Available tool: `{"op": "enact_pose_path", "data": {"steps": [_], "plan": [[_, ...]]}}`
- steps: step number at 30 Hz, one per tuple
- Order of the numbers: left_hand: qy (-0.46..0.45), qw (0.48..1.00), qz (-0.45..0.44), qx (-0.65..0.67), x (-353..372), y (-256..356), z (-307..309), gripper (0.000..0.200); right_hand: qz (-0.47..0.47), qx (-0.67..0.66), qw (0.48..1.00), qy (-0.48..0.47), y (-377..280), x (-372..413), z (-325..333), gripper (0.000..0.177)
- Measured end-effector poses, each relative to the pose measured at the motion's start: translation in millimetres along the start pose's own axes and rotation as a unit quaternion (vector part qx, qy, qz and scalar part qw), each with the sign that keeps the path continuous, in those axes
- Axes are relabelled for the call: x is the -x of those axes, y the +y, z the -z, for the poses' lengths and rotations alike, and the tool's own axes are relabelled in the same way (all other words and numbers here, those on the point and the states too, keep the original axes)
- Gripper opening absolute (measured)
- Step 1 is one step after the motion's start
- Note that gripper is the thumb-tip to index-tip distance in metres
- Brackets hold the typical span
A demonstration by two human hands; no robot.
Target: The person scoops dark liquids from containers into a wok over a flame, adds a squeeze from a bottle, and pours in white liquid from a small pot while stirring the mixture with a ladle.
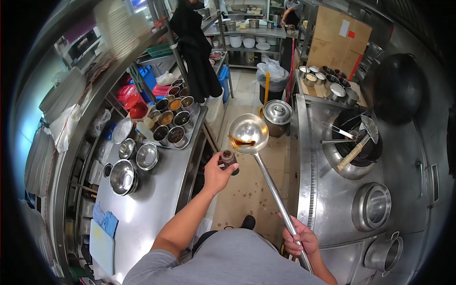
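My left hand is wrapped round a small dark jar, its open mouth facing up toward me. Close to its right is the bowl of a long-handled steel ladle, with a little dark brown liquid inside. My right hand grips the ladle's handle low down, near my body. Both the jar and the ladle are held in the air above the aisle floor.
Steel bowls and a tray of seasoning pots stand on the left counter. To the right, a wok holding utensils sits on the range. A lidded pot and a bin stand ahead. A person is at the back.
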State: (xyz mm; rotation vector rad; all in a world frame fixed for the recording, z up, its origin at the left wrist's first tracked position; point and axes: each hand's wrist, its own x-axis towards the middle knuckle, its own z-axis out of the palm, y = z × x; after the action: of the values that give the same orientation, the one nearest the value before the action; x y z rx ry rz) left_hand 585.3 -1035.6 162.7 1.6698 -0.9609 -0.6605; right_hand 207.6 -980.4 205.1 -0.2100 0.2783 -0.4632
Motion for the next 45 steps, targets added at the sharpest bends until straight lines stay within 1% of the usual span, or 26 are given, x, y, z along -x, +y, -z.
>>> {"op": "enact_pose_path", "data": {"steps": [3,5,7,11,15,20,23,26,29,32,33,36,37,38,41,45], "plan": [[0.020,1.000,-0.003,0.007,10,-12,11,0.052,-0.013,0.008,1.000,0.001,5,-3,-3,0.087],[0.037,0.999,-0.001,-0.005,23,-20,25,0.052,-0.031,-0.015,0.999,-0.014,12,-4,-4,0.086],[0.056,0.998,-0.006,-0.017,37,-28,44,0.052,-0.048,-0.010,0.999,-0.011,21,-4,-8,0.086],[0.093,0.995,0.017,0.015,77,-56,92,0.050,-0.086,-0.008,0.996,-0.024,49,-7,-13,0.084],[0.129,0.990,0.033,0.035,134,-73,145,0.048,-0.126,-0.012,0.992,-0.025,98,-1,-22,0.083],[0.157,0.985,0.055,0.038,217,-104,207,0.050,-0.157,0.007,0.987,-0.025,182,16,-28,0.084],[0.169,0.983,0.070,0.032,282,-127,246,0.051,-0.164,0.013,0.986,-0.026,241,28,-36,0.084],[0.199,0.975,0.097,0.018,356,-148,287,0.049,-0.183,0.015,0.983,-0.024,295,44,-43,0.085],[0.230,0.966,0.120,0.003,424,-174,329,0.048,-0.217,0.025,0.976,-0.012,337,60,-52,0.086],[0.269,0.949,0.166,-0.019,487,-187,360,0.053,-0.258,0.041,0.965,-0.003,367,71,-62,0.085],[0.287,0.943,0.169,-0.019,506,-198,368,0.052,-0.271,0.048,0.961,-0.002,375,74,-65,0.085],[0.336,0.922,0.191,-0.033,559,-200,383,0.050,-0.311,0.056,0.949,-0.001,395,79,-75,0.086],[0.369,0.912,0.180,-0.013,577,-208,385,0.051,-0.323,0.064,0.944,0.000,399,80,-75,0.086],[0.390,0.900,0.193,-0.012,597,-214,387,0.051,-0.349,0.069,0.935,-0.001,403,79,-76,0.086],[0.450,0.871,0.197,-0.022,652,-220,385,0.047,-0.401,0.085,0.912,-0.030,415,68,-82,0.086],[0.544,0.807,0.230,-0.030,726,-214,379,0.047,-0.479,0.124,0.868,-0.044,426,59,-94,0.085]]}}
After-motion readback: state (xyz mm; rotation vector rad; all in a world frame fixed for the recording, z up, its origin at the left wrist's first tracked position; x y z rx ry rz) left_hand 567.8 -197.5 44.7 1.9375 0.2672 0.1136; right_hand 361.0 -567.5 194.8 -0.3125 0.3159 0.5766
